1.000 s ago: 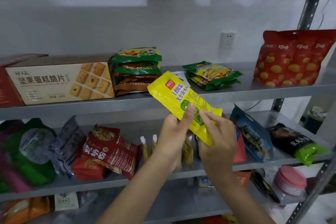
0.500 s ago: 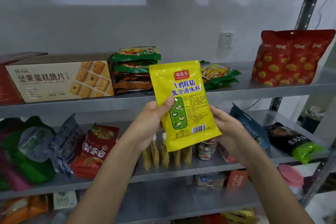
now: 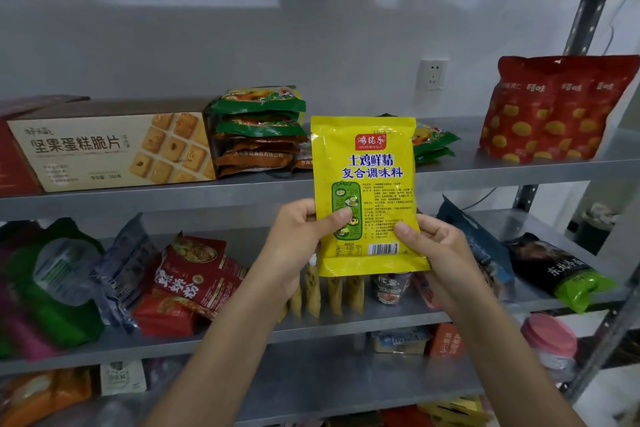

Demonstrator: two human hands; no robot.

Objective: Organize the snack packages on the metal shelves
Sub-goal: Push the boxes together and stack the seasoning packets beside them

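Grey metal shelves run across a white wall with a socket on it. On the upper shelf, left to right: a biscuit box, a stack of green packets, a lower green pile, and a red bag standing by the post. Out front is the yellow packet, held in the air before the upper shelf's edge, label facing us. The left hand has its grip on the lower left edge, thumb on the front. The right hand pinches the lower right corner beside the barcode. Half a second ago the packet leaned left and the right hand only cradled it from behind; now it stands straight, with that thumb on the front. Bare shelf shows between the lower green pile and the red bag. Below, red packets and a dark bag crowd the next shelf out to its front edge.
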